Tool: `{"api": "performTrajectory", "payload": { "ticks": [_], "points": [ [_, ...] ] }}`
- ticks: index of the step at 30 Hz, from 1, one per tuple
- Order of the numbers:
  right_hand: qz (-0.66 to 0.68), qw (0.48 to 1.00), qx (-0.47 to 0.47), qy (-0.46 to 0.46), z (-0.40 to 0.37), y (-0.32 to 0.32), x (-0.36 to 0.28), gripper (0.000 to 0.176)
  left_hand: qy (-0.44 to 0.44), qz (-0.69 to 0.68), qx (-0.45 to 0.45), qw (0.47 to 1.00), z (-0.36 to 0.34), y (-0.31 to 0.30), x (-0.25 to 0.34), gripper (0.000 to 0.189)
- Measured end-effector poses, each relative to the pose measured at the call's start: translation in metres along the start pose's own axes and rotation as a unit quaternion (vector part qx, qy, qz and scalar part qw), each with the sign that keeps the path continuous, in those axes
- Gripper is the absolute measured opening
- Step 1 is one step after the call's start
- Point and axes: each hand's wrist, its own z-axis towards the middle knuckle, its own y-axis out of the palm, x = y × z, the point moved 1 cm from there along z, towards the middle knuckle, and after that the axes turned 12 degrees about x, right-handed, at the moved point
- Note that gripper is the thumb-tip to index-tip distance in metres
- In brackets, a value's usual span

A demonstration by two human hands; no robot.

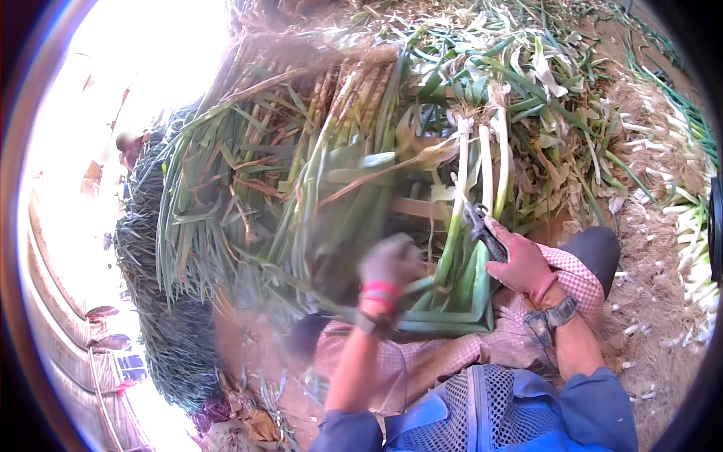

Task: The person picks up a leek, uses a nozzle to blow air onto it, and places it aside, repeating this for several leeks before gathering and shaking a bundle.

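My right hand (521, 260), in a pinkish glove, is closed around a dark hand-held tool (486, 232) with a slim front end that looks like an air blow gun. Its tip lies against the pale stems of a few long green onions (461, 169), which rest roots-away in front of my lap, their green leaves (473, 290) folded over near my knees. To the left, my gloved left hand (392, 264) is smeared by motion, so its fingers cannot be made out. It is nearest to the leafy ends of a big heap of unpeeled green onions (316, 151).
Stripped leaves (538, 98) pile up behind and to the right. Peeled onions (689, 233) with white stems lie in a row at far right, beside loose roots (640, 316). A tall stack of green leaves (162, 279) stands left. Wooden slats (418, 207) show under the onions.
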Motion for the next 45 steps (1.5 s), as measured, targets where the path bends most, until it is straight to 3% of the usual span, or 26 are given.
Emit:
{"api": "performTrajectory", "payload": {
  "ticks": [1,2,4,6,8,9,10,12,13,14,15,24,28,30,31,38,42,45],
  "points": [
    [0.007,1.000,-0.018,0.019,-0.002,-0.002,-0.004,0.089,0.031,0.020,0.135,0.990,0.023,-0.027,-0.015,0.024],
    [0.013,0.999,-0.034,0.038,-0.004,-0.003,-0.007,0.090,-0.001,0.106,0.141,0.984,0.053,-0.059,-0.025,0.026],
    [0.001,0.998,-0.049,0.025,-0.008,0.001,-0.014,0.091,-0.015,0.174,0.261,0.949,0.097,-0.092,-0.065,0.045],
    [0.047,0.992,-0.114,-0.029,-0.013,0.007,-0.033,0.092,-0.035,0.178,0.250,0.951,0.123,-0.095,-0.096,0.056],
    [0.065,0.991,-0.097,-0.065,-0.011,0.019,-0.041,0.093,-0.075,0.177,0.151,0.970,0.134,-0.081,-0.121,0.061],
    [0.081,0.992,-0.074,-0.054,-0.007,0.023,-0.046,0.093,-0.066,0.200,0.157,0.965,0.132,-0.075,-0.124,0.063],
    [0.097,0.993,-0.051,-0.043,-0.003,0.025,-0.051,0.093,-0.066,0.199,0.158,0.965,0.128,-0.083,-0.108,0.063],
    [0.114,0.992,-0.033,-0.045,0.002,0.027,-0.067,0.091,-0.136,0.134,0.029,0.981,0.116,-0.102,-0.059,0.067],
    [0.157,0.985,-0.062,-0.046,0.004,0.025,-0.079,0.090,-0.155,0.165,0.020,0.974,0.109,-0.095,-0.056,0.071],
    [0.201,0.974,-0.091,-0.047,0.005,0.026,-0.088,0.089,-0.129,0.174,0.055,0.975,0.095,-0.095,-0.040,0.072],
    [0.176,0.975,-0.062,-0.120,0.006,0.034,-0.093,0.088,-0.120,0.192,0.065,0.972,0.089,-0.086,-0.044,0.073],
    [0.025,0.983,-0.145,-0.105,0.027,0.051,-0.163,0.088,-0.148,0.204,0.053,0.966,0.088,-0.072,-0.056,0.073],
    [0.023,0.992,-0.079,-0.096,0.061,0.071,-0.162,0.085,-0.143,0.196,0.059,0.968,0.087,-0.072,-0.059,0.072],
    [0.045,0.987,-0.003,-0.153,0.082,0.082,-0.155,0.085,-0.130,0.212,0.049,0.967,0.087,-0.070,-0.063,0.072],
    [0.014,0.994,-0.052,-0.090,0.089,0.066,-0.172,0.085,-0.130,0.209,0.050,0.968,0.088,-0.071,-0.061,0.072],
    [0.019,0.996,0.009,-0.085,0.159,0.068,-0.176,0.087,-0.125,0.213,0.037,0.968,0.092,-0.071,-0.061,0.070],
    [0.038,0.999,-0.038,-0.003,0.196,0.054,-0.193,0.089,-0.116,0.212,0.038,0.969,0.093,-0.070,-0.060,0.069],
    [0.030,0.999,0.001,-0.028,0.231,0.061,-0.186,0.090,-0.104,0.207,0.038,0.972,0.094,-0.070,-0.060,0.068]
  ]
}}
